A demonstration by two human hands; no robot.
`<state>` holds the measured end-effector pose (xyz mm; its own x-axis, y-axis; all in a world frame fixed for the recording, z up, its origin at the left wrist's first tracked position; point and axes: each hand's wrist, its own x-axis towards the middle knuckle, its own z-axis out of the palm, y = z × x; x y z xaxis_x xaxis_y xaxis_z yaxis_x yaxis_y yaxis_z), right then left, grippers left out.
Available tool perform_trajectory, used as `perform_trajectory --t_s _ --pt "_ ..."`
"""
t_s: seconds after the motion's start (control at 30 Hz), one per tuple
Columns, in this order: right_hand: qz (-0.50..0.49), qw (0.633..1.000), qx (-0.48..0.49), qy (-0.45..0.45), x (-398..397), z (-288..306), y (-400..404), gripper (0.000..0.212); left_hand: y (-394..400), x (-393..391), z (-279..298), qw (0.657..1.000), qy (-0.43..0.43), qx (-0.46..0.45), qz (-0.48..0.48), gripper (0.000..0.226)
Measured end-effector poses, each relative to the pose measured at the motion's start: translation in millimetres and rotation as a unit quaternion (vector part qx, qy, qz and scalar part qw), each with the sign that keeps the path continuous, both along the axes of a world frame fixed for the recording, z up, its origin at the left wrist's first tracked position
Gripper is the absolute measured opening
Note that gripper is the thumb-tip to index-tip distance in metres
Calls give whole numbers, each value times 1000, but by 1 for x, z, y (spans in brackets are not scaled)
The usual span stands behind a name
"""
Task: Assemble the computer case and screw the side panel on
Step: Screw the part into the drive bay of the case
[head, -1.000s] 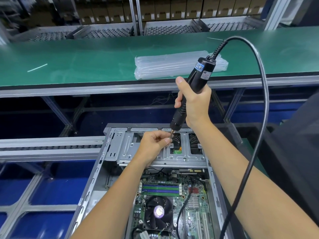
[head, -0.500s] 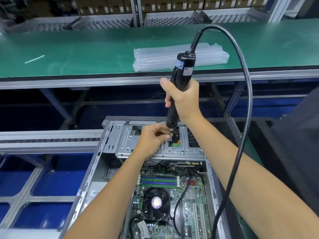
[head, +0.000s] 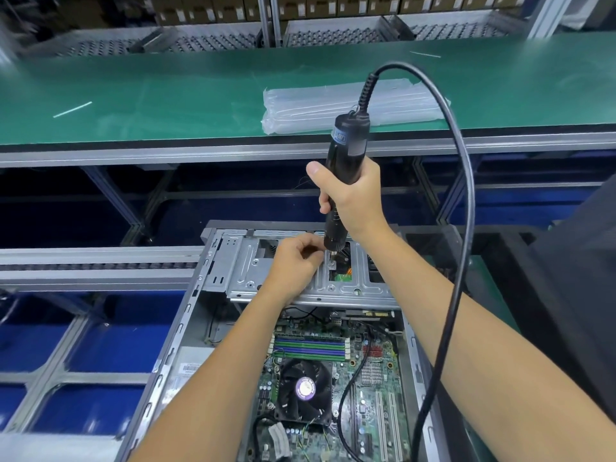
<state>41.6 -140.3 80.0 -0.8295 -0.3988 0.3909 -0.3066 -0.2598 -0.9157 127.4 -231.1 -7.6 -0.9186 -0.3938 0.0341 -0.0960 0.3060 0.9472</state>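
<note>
The right hand point(head: 353, 201), acting as the grip, is wrapped fully closed around the barrel of a black electric screwdriver point(head: 343, 175), thumb up along its left side; the tool stands nearly upright, its long axis tilted slightly with the top leaning right, and its bit end points down onto the drive cage point(head: 300, 258) of the open computer case point(head: 186, 315). Just left of the bit, the left hand point(head: 295, 261) rests on the cage with its fingertips point(head: 316, 253) pinched together right beside the tip; whether they have hold of a screw cannot be told, as anything there is too small and hidden. The screwdriver is smooth, cylindrical and glossy, with a blue label near its top and a ribbed strain relief from which a thick black cable point(head: 466, 201) arcs up, right and down past the right forearm. The cage is stamped, bare grey sheet metal with slots, round holes and rectangular cut-outs. Nearer the camera than the cage, inside the case, lies a green motherboard point(head: 376, 395) carrying a round black fan point(head: 305, 390) and striped memory slots point(head: 310, 348). Beyond the case a green worktop point(head: 166, 95) bears a flat stack of clear plastic bags point(head: 300, 108).
</note>
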Motion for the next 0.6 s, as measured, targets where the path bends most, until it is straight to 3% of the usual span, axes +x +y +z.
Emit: perform_trajectory --t_s 0.3,0.47,0.6 --pt "27 1000 5 13 5 -2 2 27 4 0 4 997 -6 -78 -16 21" --pt "43 999 13 16 9 -4 3 33 4 2 8 997 -10 -75 -18 43" --pt "44 999 5 9 7 -3 6 28 5 1 8 996 -9 -88 -25 32"
